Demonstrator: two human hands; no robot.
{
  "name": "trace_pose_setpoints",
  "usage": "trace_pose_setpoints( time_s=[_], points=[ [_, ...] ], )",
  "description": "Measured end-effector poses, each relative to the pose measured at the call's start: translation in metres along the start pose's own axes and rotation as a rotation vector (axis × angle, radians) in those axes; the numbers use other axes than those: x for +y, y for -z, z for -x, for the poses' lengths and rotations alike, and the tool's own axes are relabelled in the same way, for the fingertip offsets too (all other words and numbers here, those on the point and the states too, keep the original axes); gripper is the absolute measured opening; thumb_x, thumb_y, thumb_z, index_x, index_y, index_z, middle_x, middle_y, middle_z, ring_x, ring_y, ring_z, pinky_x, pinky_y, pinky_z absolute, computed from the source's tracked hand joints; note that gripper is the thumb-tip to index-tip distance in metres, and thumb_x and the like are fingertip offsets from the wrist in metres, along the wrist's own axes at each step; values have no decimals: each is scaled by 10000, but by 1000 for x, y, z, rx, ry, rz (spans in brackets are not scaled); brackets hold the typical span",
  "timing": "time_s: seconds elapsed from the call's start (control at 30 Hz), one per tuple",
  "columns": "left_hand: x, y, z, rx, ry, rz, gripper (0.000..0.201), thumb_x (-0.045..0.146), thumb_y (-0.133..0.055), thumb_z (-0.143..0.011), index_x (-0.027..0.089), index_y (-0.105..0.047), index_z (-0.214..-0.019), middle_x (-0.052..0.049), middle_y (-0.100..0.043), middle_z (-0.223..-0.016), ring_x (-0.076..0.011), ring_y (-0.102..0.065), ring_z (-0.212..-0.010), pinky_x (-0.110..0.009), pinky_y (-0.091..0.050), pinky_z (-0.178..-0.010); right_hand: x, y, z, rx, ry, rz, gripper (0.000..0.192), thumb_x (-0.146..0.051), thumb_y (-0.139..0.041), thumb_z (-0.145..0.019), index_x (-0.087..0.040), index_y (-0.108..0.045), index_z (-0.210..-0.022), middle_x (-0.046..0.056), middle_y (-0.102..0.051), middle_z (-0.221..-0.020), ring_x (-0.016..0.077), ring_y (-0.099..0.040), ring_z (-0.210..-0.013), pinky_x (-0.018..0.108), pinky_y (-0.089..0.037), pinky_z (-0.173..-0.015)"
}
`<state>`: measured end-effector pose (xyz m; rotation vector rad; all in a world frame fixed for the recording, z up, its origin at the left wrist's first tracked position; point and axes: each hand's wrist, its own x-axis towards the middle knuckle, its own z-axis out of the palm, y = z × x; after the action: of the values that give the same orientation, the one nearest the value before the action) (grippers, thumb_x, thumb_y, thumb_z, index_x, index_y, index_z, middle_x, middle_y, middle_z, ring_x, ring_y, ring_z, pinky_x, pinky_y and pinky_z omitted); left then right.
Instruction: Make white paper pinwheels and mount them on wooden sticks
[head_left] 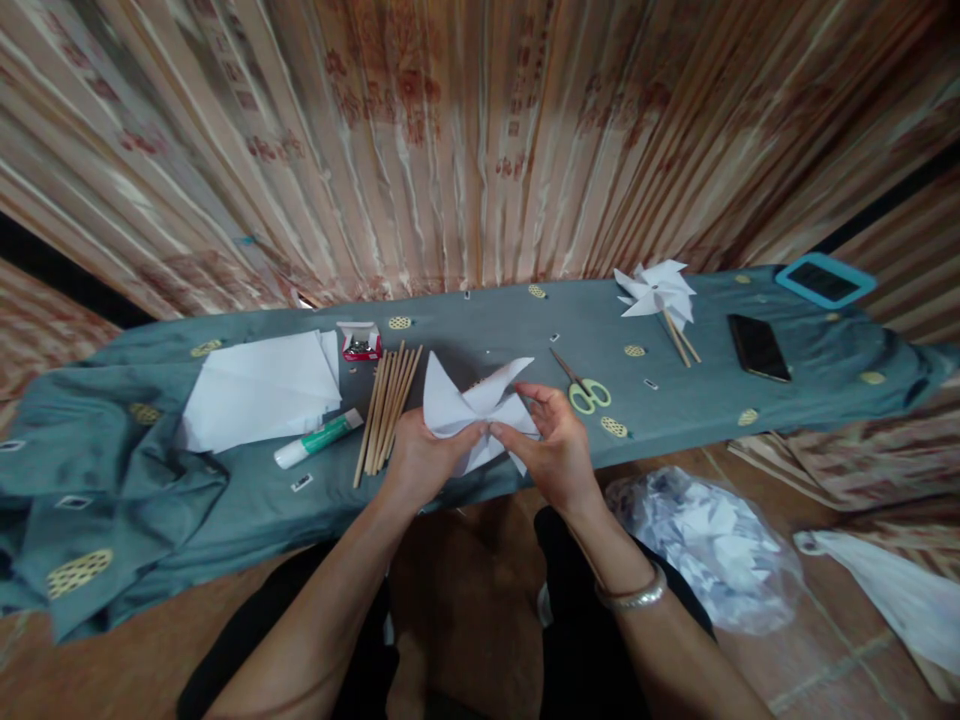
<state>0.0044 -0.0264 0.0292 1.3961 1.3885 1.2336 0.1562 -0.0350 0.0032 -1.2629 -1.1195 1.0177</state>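
Between both hands is a white paper pinwheel (472, 405), its points folded in toward the middle. My left hand (427, 455) grips its left side, the thumb pressed near the centre. My right hand (553, 440) holds the right side, thumb also close to the centre and fingers behind the paper. Just left of my left hand lies a bundle of wooden sticks (388, 405). Scissors with green handles (585, 385) rest to the right of my right hand.
Left on the cloth-covered table (517, 320) are white paper sheets (262, 390), a glue stick (319, 438) and a small red box (361, 342). On the right lie finished pinwheels (660, 293), a phone (759, 347) and a blue-framed device (825, 279). A plastic bag (709, 550) sits on the floor.
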Motion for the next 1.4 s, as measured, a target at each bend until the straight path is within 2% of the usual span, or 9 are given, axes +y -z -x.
trace_pose_setpoints(
  time_s=[0.07,0.17,0.27,0.4,0.53,0.67,0.97,1.17,1.4],
  points=[
    [0,0,0,2,34,23,209,278,-776,-603,149,-709,-753,-64,-750,-711,-215,-694,-642,-292,-584,-591,0,1,-1,-27,-30,-49,617,-306,-848,-613,-215,-538,-1138,93,-696,-1125,224,-686,-956,361,-571,-838],
    [-1,0,0,-24,84,72,210,274,-779,-593,157,-701,-749,-60,-751,-716,-221,-699,-654,-306,-591,-611,-2,1,-3,-114,-143,-147,616,-318,-838,-616,-222,-537,-1145,50,-750,-947,213,-707,-797,363,-588,-729],
    [-2,-1,0,-48,116,109,213,272,-777,-595,161,-695,-758,-56,-751,-725,-225,-702,-666,-316,-595,-620,-8,1,-3,-145,-206,-213,508,-330,-848,-580,-234,-616,-1022,-2,-747,-792,185,-677,-658,330,-570,-632],
    [0,-2,1,-63,128,148,217,259,-770,-601,151,-694,-773,-57,-751,-741,-219,-703,-678,-309,-596,-627,-14,1,-2,-169,-235,-216,315,-339,-855,-556,-222,-714,-813,-23,-732,-714,147,-621,-581,289,-522,-573],
    [1,-2,1,-42,138,172,223,243,-778,-576,135,-688,-749,-49,-743,-707,-202,-692,-642,-285,-589,-596,-19,1,-1,-165,-296,-250,272,-344,-879,-506,-219,-746,-707,-21,-731,-673,138,-600,-550,280,-507,-549],
    [-3,-3,0,-30,136,202,232,241,-786,-545,124,-682,-717,-31,-730,-665,-179,-679,-601,-249,-568,-558,-20,2,-2,-173,-368,-284,274,-335,-890,-470,-209,-765,-679,-7,-746,-676,140,-614,-563,282,-517,-572],
    [0,-3,1,-13,181,185,228,225,-806,-534,121,-696,-705,-36,-722,-651,-185,-678,-606,-243,-559,-543,-7,5,-2,-213,-240,-222,186,-293,-840,-586,-224,-785,-749,-19,-750,-709,129,-615,-593,267,-506,-604],
    [2,-3,2,20,207,172,309,245,-859,-503,114,-709,-739,-35,-720,-650,-189,-680,-632,-249,-568,-564,-7,4,-2,-202,-195,-178,222,-337,-830,-595,-216,-784,-776,-3,-754,-740,153,-624,-614,294,-522,-610],
    [1,-3,3,2,237,219,299,259,-855,-507,108,-703,-716,-57,-728,-693,-194,-677,-658,-283,-569,-613,-8,4,-2,-185,-186,-170,175,-308,-823,-595,-229,-779,-744,-23,-727,-684,125,-593,-573,270,-498,-574]
  ],
)
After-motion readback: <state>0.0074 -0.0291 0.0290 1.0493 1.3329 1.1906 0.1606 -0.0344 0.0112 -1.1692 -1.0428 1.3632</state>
